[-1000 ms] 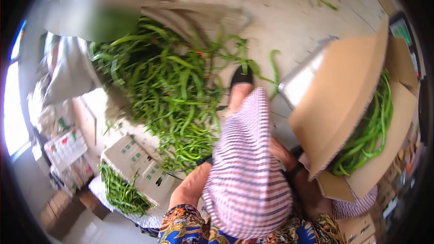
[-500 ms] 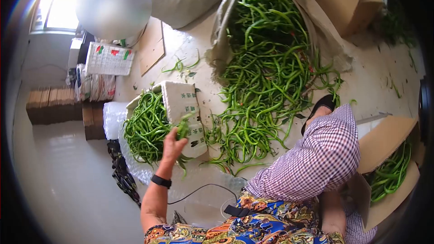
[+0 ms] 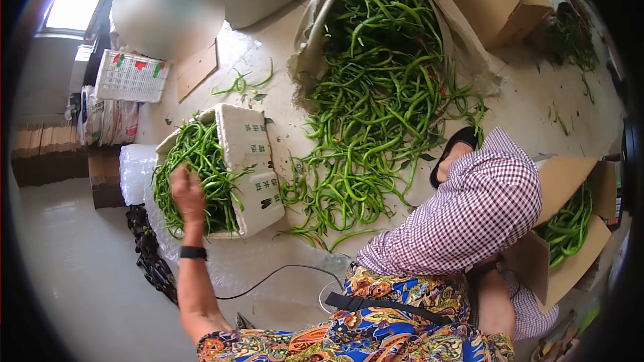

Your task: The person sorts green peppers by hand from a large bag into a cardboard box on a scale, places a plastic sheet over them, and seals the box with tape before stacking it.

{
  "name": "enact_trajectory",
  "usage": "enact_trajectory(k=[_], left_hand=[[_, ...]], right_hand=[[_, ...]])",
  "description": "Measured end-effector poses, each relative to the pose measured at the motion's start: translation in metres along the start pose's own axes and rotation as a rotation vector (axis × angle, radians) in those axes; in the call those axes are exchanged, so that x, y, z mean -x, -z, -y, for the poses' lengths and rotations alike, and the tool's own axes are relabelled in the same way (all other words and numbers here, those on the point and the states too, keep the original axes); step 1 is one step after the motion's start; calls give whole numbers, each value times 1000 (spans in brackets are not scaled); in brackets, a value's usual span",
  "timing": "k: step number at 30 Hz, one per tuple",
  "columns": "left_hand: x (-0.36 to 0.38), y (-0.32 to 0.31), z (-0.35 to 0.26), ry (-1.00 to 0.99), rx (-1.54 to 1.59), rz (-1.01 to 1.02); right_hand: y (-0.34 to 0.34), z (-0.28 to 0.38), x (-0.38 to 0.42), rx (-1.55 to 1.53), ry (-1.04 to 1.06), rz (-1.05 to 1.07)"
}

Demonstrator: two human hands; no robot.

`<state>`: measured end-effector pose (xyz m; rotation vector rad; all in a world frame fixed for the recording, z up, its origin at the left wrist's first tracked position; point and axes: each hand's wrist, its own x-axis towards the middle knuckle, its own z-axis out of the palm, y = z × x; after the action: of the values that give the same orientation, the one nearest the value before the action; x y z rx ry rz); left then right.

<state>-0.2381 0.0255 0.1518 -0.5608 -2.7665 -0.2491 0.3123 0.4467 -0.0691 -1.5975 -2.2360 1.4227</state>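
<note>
My left hand (image 3: 188,196) is at the foam box (image 3: 249,135) of green chilies (image 3: 201,151).
Fingers look curled, contents unclear; right hand's hidden, fingers untellable. Sack (image 3: 310,53) gapes my way, presumably for reach.

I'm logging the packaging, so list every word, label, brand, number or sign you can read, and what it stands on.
White foam box: green characters on its side, too small and blurred to quote.
White crate: red and green marks, too small to tell if they are writing.
Nothing else can be read as a word, brand, number or sign.
</note>
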Motion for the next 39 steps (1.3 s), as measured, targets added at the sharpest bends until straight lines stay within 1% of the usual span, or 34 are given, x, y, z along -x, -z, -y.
enact_trajectory(k=[1,2,3,4,5,6,7,8,9,11,12,13,15,16,17,19,20,21,23,24,25,27,28,29,30,31,33,34,35,36,37,38,39], left_hand=[[21,-26,-37,-163,145,60],[46,-42,-82,-12,243,319],[80,-76,-97,-124,393,421],[122,-106,-118,-36,530,605],[162,-135,-130,80,564,899],[199,-157,-143,129,603,1014],[240,-191,-138,509,805,1157],[263,-203,-151,892,807,1150],[283,-222,-157,723,597,1065],[301,-243,-180,485,604,792],[304,-268,-183,686,893,778],[266,-247,-216,927,752,923],[314,-363,-195,1032,586,724],[268,-335,-233,1445,663,760],[248,-329,-252,1428,669,767],[226,-328,-272,1353,306,1024],[249,-375,-258,1638,1047,374],[204,-305,-302,1437,853,704],[184,-392,-260,1580,967,516],[159,-356,-284,1552,1112,516],[126,-313,-315,1522,1254,512],[93,-326,-320,1473,1166,522],[85,-327,-316,1423,1237,527],[78,-328,-312,1366,1311,535],[67,-327,-308,1426,1398,501],[67,-342,-281,1267,1634,702],[68,-289,-292,1205,1483,711],[72,-278,-289,1228,1338,824],[78,-269,-285,1236,1191,948],[87,-274,-262,1160,1149,1130],[89,-254,-259,1031,1022,1234],[85,-229,-260,815,886,1348],[87,-219,-258,689,908,1413]], right_hand=[[2,-5,5,9,-20,-17],[2,-5,5,10,-25,-21],[0,-5,4,15,-35,-27],[-1,-4,5,15,-39,-30],[-1,-4,6,21,-50,-48],[-1,-5,8,16,-48,-30],[-2,-6,11,12,-47,-30],[-1,-7,13,7,-56,-32],[-1,-7,14,16,-71,-58],[4,-8,21,14,-44,-34],[7,-9,24,20,-46,-33],[3,-7,17,6,-33,-5],[0,-11,19,-26,-31,4],[-2,-15,18,-43,-24,13],[-2,-16,18,-55,-20,17],[-5,-21,13,-88,1,32],[-7,-24,10,-106,12,41],[-8,-28,9,-123,19,52],[-8,-36,6,-171,35,96],[-6,-40,4,-201,24,141],[2,-37,4,-257,-77,261],[9,-36,8,-484,-93,267],[7,-36,8,-486,-95,276],[5,-35,5,-444,-102,239],[4,-34,2,-405,-110,196],[-8,-57,-4,-312,-4,186],[-12,-68,-8,-212,75,262],[22,-15,3,-105,181,265],[20,3,5,-679,100,229],[25,18,5,-534,186,207],[36,34,4,-382,259,172],[52,66,10,-336,170,192],[74,104,21,-294,72,202]])
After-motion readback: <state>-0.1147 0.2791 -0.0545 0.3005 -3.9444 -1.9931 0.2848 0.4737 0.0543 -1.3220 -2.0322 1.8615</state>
